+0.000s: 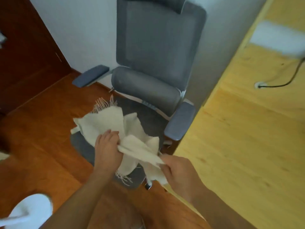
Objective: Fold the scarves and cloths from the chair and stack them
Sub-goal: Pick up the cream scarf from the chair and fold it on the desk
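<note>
Bare forearms, a white slipper

The left hand (108, 152) and right hand (179, 171) are bare, with no sleeves, rings or watch visible; a white open-toed slipper (31, 210) covers one foot at lower left.

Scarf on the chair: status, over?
Left hand and right hand both grip the cream scarf. Scarf bunched, unfolded, lying on the chair seat. Nothing in the way.
</note>
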Available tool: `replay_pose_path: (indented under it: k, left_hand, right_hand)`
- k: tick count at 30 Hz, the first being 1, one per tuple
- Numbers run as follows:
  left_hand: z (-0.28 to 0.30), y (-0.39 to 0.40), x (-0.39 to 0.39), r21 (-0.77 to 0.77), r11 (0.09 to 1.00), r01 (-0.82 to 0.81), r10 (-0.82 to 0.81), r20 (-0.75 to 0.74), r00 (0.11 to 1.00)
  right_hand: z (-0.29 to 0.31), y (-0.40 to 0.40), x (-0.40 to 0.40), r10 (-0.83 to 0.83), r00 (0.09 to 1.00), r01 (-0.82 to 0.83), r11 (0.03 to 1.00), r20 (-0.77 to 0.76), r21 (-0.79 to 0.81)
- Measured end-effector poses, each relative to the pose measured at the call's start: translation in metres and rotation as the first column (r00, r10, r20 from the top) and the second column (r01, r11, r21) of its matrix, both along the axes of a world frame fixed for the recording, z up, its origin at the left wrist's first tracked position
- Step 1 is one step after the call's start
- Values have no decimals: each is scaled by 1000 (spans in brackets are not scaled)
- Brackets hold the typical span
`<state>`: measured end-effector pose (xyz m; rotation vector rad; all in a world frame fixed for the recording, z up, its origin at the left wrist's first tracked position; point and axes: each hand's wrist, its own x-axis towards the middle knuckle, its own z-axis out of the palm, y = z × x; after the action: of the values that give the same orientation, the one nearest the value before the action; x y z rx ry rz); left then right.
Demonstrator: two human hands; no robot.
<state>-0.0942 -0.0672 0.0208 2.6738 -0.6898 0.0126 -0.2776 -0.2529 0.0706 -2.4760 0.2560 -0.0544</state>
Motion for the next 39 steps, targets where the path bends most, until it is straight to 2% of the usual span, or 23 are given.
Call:
replay_pose_path:
  k: [3,5,6,8,10,11,12,13,14,16,17,18,20,22,24,26,28,30,32,34,35,37,39]
  left_hand:
    - [113,-45,-28,-165,982,87,-84,24,996]
    - [205,-89,-52,-270,959,91,-92,8,996]
    - [249,-110,-62,-336,935,114,-114,20,993]
    - [351,-151,-93,-456,860,230,-219,78,973]
    - [444,-185,-126,-436,811,390,-359,155,920]
    - [482,-196,-139,-402,784,472,-443,169,880]
    - [522,-208,-158,-409,720,560,-562,129,817]
    - [551,-215,-175,-449,662,601,-666,14,745]
    - [581,-223,-197,-515,591,621,-767,-120,630]
    - [612,-235,-234,-650,504,569,-863,-357,356]
    - [625,-246,-255,-660,466,588,-883,-391,260]
    - [627,-256,-270,-636,436,637,-890,-408,203]
    - [627,-282,-301,-632,308,711,-931,-354,89]
    - [622,-300,-321,-734,207,646,-951,-307,-44]
    - [617,-307,-334,-827,132,546,-935,-286,-208]
    - [609,-310,-343,-871,95,483,-909,-273,-314]
    - [600,-311,-355,-868,105,485,-894,-296,-336]
    - [589,-312,-368,-874,122,471,-910,-287,-298]
    - [579,-311,-377,-933,174,315,-930,-261,-260]
    - [577,-306,-373,-968,212,136,-934,-241,-265]
    - [577,-303,-368,-970,208,125,-935,-235,-266]
    - [580,-296,-355,-946,211,247,-952,-256,-168]
    - [583,-291,-339,-893,259,369,-961,-276,8]
  right_hand:
    - [76,-52,-48,-226,974,223,972,33,76]
    - [143,-91,-85,-273,959,263,957,80,120]
    - [173,-107,-101,-259,963,251,963,79,98]
    - [252,-144,-140,-272,956,278,960,110,-44]
    - [337,-187,-179,-408,856,470,870,318,-147]
    - [376,-207,-195,-471,753,578,808,459,-119]
    - [424,-223,-218,-503,638,661,746,583,-80]
    - [463,-233,-235,-511,570,698,714,644,-51]
    - [501,-239,-256,-513,548,711,702,661,-45]
    - [554,-240,-279,-481,637,656,748,603,-96]
    - [577,-234,-292,-454,664,636,760,594,-131]
    - [592,-228,-298,-434,670,626,766,602,-145]
    - [619,-218,-316,-419,592,654,749,688,-106]
    - [638,-210,-331,-433,511,692,719,742,-57]
    - [649,-206,-344,-473,494,735,675,730,-59]
    - [652,-204,-353,-512,476,780,621,715,-75]
    - [651,-204,-359,-534,446,806,589,718,-63]
    - [648,-206,-362,-547,434,801,598,716,-30]
    - [647,-209,-365,-550,449,801,597,704,-45]
    - [652,-209,-369,-542,481,789,611,689,-70]
    - [654,-210,-372,-541,484,786,614,688,-71]
    - [660,-215,-377,-530,429,820,568,731,-69]
    - [656,-228,-382,-543,290,877,480,788,7]
